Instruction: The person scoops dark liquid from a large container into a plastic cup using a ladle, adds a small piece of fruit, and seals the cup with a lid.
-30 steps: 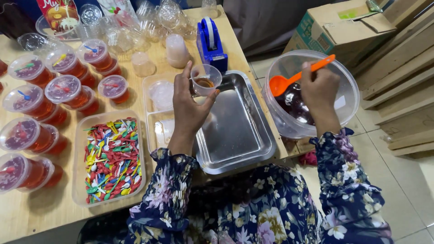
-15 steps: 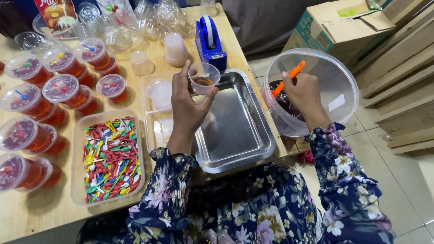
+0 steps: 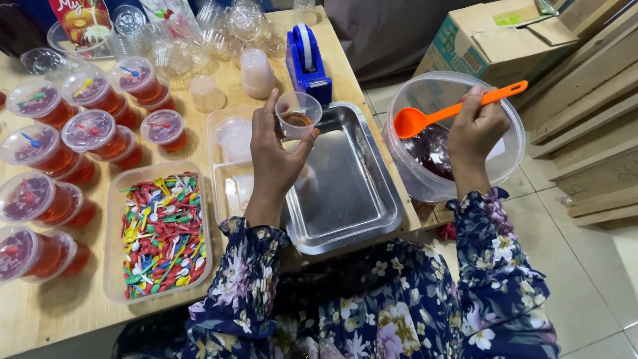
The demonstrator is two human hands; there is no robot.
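Holding a small clear cup [image 3: 298, 113] between thumb and fingertips, the left hand [image 3: 274, 154] is closed on the cup's rim and wall, above the far edge of the steel tray [image 3: 345, 193]. The cup carries a little brownish liquid at its bottom.

Right hand [image 3: 473, 133]: clamped on the handle of an orange spoon [image 3: 452, 110], bowl of the spoon raised over the large clear tub [image 3: 452, 133]. The tub sits off the counter's right edge, with a dark red filling inside.

Steel tray: rectangular, at the near right part of the counter [image 3: 40, 319], overhanging the near edge slightly.

Clear divided container [image 3: 232, 159]: just left of the steel tray, partly beneath the left wrist, with pale contents.

Blue tape dispenser [image 3: 308, 63]: beyond the tray, near the far right corner of the counter.

Shallow clear box of small multicoloured spoons [image 3: 159, 233]: left of the divided container, toward the near edge.

Lidded cups of red jelly [image 3: 86, 133]: ranged along the left side of the counter, each with a small coloured spoon under the lid.

Empty clear cups and lids [image 3: 199, 40]: heaped along the far edge.

Cardboard box [image 3: 498, 40]: on the floor past the tub, beside stacked wooden boards [image 3: 591, 119].
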